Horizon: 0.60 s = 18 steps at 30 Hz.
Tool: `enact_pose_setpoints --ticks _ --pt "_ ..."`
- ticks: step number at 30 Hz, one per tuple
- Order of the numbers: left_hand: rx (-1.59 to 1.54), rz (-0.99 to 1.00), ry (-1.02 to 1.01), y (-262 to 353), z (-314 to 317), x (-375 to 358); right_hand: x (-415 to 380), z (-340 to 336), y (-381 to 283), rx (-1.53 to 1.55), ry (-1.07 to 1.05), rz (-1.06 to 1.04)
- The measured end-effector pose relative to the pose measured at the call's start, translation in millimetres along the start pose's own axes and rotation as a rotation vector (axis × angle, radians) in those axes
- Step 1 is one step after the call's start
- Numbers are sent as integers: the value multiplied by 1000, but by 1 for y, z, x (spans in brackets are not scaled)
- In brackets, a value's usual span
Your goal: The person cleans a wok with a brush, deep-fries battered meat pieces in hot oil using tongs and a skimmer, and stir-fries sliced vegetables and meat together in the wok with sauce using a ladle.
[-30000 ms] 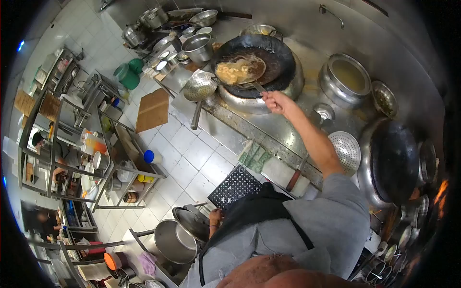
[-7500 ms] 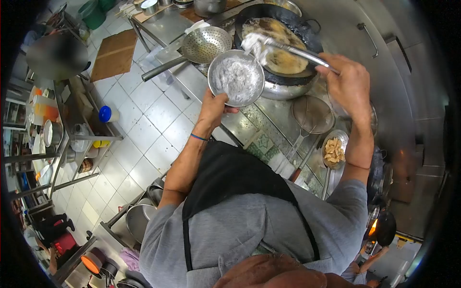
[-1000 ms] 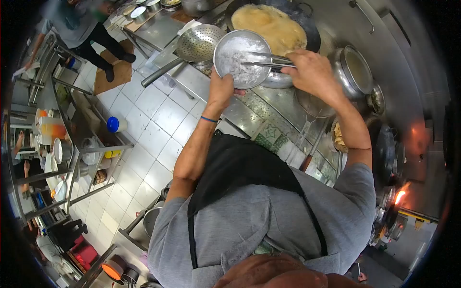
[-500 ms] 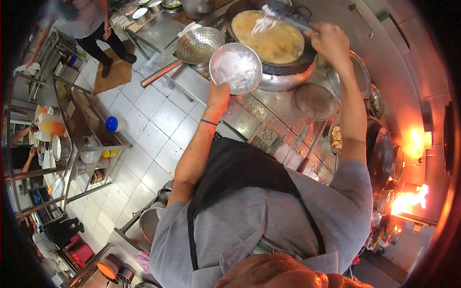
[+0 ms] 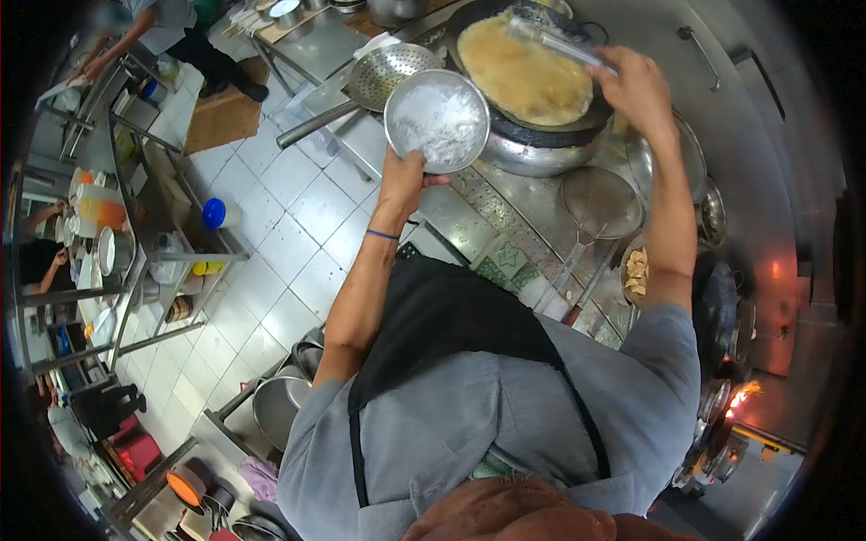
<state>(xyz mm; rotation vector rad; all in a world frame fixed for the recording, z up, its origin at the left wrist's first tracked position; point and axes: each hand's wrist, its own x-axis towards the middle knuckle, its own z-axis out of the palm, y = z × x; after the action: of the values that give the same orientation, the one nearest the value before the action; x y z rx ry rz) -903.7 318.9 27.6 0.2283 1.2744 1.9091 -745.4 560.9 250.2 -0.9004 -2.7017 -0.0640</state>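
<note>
My left hand [image 5: 403,180] grips the rim of a metal bowl [image 5: 437,160] that holds white powder [image 5: 440,119]. My right hand [image 5: 639,90] is closed around a long grey utensil [image 5: 564,45], whose blurred far end reaches over a wide dark pan [image 5: 591,119]. A thin yellow-brown layer of food [image 5: 523,77] spreads across that pan. Just beyond the bowl lies a perforated strainer [image 5: 394,77], its handle pointing left. Below the pan a round mesh skimmer [image 5: 600,203] rests on the steel counter.
Flames [image 5: 743,397] burn at the right among several pans. A bowl of pale pieces [image 5: 635,272] stands beside my right forearm. At left is a steel shelf unit [image 5: 180,264] with containers. Another person [image 5: 180,41] stands at the upper left on the tiled floor [image 5: 298,221].
The white mass at the utensil's end over the pan no longer shows. My left hand and bowl have shifted slightly left relative to the pan. The flames at right have shrunk.
</note>
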Motion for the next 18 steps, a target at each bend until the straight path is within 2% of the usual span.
enact_pose_setpoints --ticks 2,5,11,14,18 --pt "1 44 -39 2 2 6 -29 -5 -22 -46 -64 -187" --pt "27 79 -38 17 22 3 -60 12 -44 0 -113 -352" --pt "37 87 -139 29 56 -6 -73 27 -52 -39 -184 -264" --pt "55 108 -197 14 55 7 -74 16 -44 -59 -96 -204" --pt "63 93 -139 -1 49 13 -77 -6 -16 -34 75 -144"
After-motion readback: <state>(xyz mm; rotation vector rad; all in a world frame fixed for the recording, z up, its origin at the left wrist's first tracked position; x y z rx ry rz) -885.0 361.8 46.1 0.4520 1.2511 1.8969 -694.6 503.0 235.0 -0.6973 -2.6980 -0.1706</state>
